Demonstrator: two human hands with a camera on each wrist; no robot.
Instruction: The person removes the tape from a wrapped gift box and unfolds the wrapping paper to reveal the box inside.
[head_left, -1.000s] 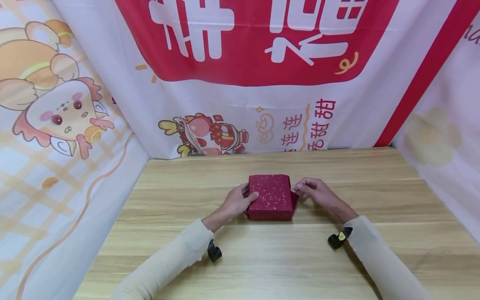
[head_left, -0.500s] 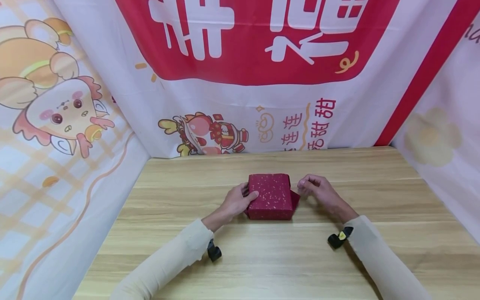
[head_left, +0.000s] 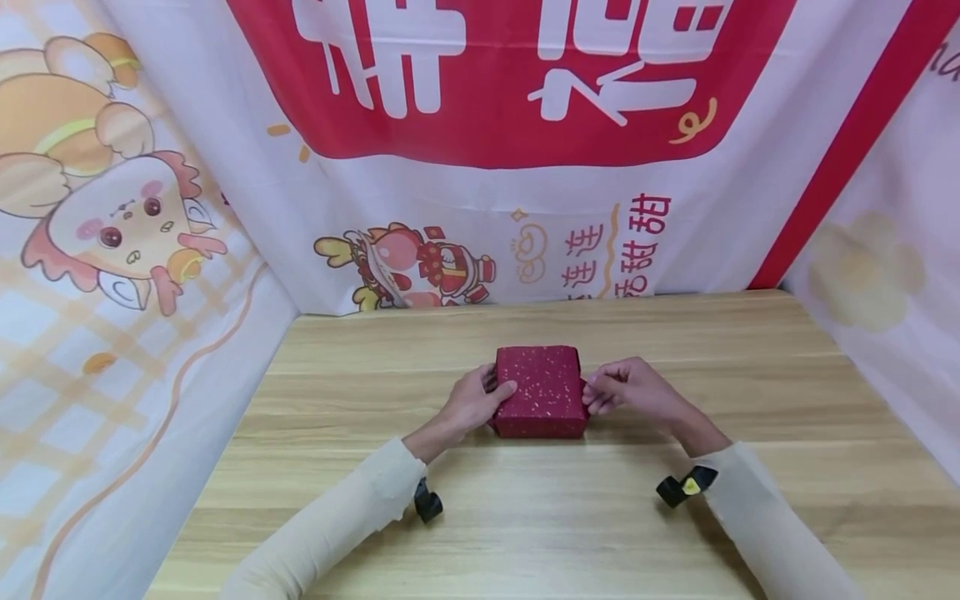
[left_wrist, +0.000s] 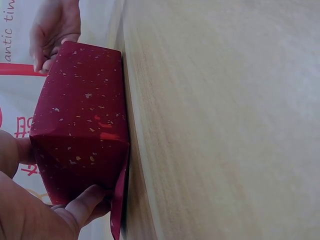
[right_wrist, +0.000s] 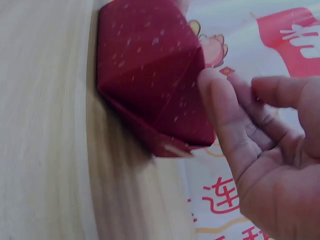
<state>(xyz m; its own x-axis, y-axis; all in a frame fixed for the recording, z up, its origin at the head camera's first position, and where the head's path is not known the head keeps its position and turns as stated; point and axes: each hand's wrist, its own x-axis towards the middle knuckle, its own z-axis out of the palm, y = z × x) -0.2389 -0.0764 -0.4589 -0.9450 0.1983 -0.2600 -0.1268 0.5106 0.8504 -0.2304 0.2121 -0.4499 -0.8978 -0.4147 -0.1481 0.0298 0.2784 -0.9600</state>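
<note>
Gripping the parcel [head_left: 540,387] at its left end, the left hand [head_left: 474,406] had its thumb on the top and its fingers against the end, pinching that end between them. The parcel sat flat on the table [head_left: 487,525], toward the far side, between the two hands. The right hand [head_left: 628,387] was at the right end, its fingers loosely bent with the thumb apart from the forefinger; the forefinger's tip overlapped the edge of that end, though whether it pressed there could not be told.

The wrapping looked well along. The speckled paper [left_wrist: 87,105] covered the top and the near side smoothly, so the main part seemed done. The ends appeared to be what was left. On the right, the paper was creased into slanting folds, with a flap [right_wrist: 160,142] jutting outward low down. On the left, a tail [left_wrist: 118,207] of paper stuck out beside the table, probably also waiting to be folded up and fastened. The underside was hidden.
</note>
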